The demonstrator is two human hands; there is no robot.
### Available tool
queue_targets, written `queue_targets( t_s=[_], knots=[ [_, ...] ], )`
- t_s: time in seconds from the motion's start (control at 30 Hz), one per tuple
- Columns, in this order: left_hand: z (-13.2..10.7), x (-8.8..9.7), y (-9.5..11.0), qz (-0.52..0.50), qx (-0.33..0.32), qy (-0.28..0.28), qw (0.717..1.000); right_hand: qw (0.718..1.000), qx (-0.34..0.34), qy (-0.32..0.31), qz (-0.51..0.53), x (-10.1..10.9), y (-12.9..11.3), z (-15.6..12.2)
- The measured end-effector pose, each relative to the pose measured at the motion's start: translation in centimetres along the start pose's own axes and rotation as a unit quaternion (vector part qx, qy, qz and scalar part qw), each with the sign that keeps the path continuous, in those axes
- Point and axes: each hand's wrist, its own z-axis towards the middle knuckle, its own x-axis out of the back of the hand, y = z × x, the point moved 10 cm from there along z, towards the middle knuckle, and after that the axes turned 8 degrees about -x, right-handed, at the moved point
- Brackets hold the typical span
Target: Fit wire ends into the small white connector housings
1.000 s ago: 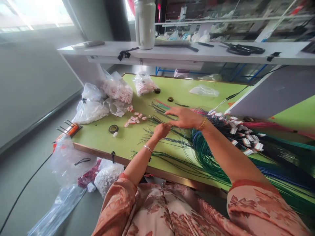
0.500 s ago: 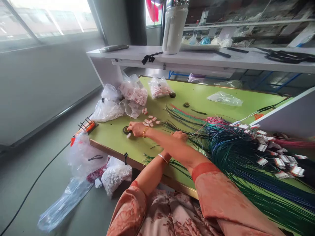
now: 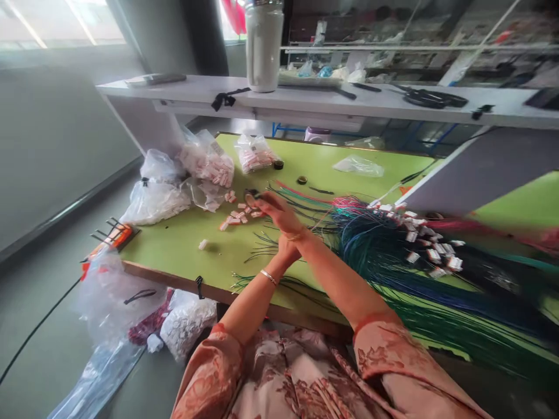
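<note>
My right hand is raised over the table, with a roll of black tape between its thumb and fingers. Its wrist crosses over my left hand, whose fingers are hidden behind it. Thin wires, mostly dark green, lie around my left hand; whether it grips any cannot be told. A large wire bundle fans out to the right, with white connectors at its far side. Several small white-and-orange connectors lie loose just left of my right hand. A single connector sits farther left.
Bags of connectors stand at the table's back left. Another tape roll and a flat plastic bag lie farther back. A white shelf carries a bottle. An orange pronged tool sits on the left edge.
My right hand has lifted the tape roll off the table at the left and brought it right, towards my left hand. My left hand stays near the wires. The view has turned right.
</note>
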Motion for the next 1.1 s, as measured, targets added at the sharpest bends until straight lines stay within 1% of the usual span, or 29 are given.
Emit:
queue_targets(
  t_s=[0.07,0.13,0.2,0.27,0.3,0.37,0.47,0.6,0.67,0.8,0.87,0.97,1.1],
  knots=[
    [0.1,-0.1,-0.2,0.05,0.026,-0.026,0.998,0.994,-0.026,0.083,0.059,5.5,0.8,-3.9],
    [0.2,0.0,0.1,0.091,0.034,-0.043,0.994,0.986,-0.05,0.132,0.088,9.4,2.8,-7.2],
    [0.4,-0.1,0.7,0.091,0.024,-0.057,0.994,0.98,-0.075,0.155,0.1,12.0,5.0,-9.3],
    [0.4,-0.2,1.1,0.07,0.028,-0.06,0.995,0.978,-0.084,0.166,0.098,13.6,6.4,-10.4],
    [0.4,-0.2,1.0,0.053,0.037,-0.061,0.996,0.978,-0.081,0.167,0.093,14.1,6.6,-10.6],
    [0.2,-0.2,0.8,0.012,0.061,-0.067,0.996,0.982,-0.07,0.161,0.074,14.4,6.4,-10.7],
    [0.2,0.2,0.7,-0.038,0.082,-0.068,0.994,0.987,-0.073,0.141,0.025,14.2,5.8,-10.5],
    [0.9,1.4,1.6,-0.05,0.048,-0.064,0.995,0.987,-0.083,0.128,-0.056,14.0,5.7,-10.5],
    [1.2,1.7,1.9,-0.056,0.044,-0.07,0.995,0.984,-0.093,0.135,-0.071,14.2,6.3,-10.6],
    [1.5,2.1,1.5,-0.105,0.08,-0.063,0.989,0.98,-0.121,0.14,-0.08,14.5,8.0,-10.5],
    [1.6,2.1,1.5,-0.117,0.081,-0.066,0.988,0.979,-0.125,0.135,-0.084,14.5,8.6,-10.5],
    [1.8,2.6,1.4,-0.091,0.08,-0.057,0.991,0.98,-0.113,0.125,-0.103,14.2,8.8,-10.4],
    [2.4,3.1,1.7,-0.005,0.057,-0.035,0.998,0.98,-0.086,0.117,-0.136,13.9,8.4,-10.4]
  ],
)
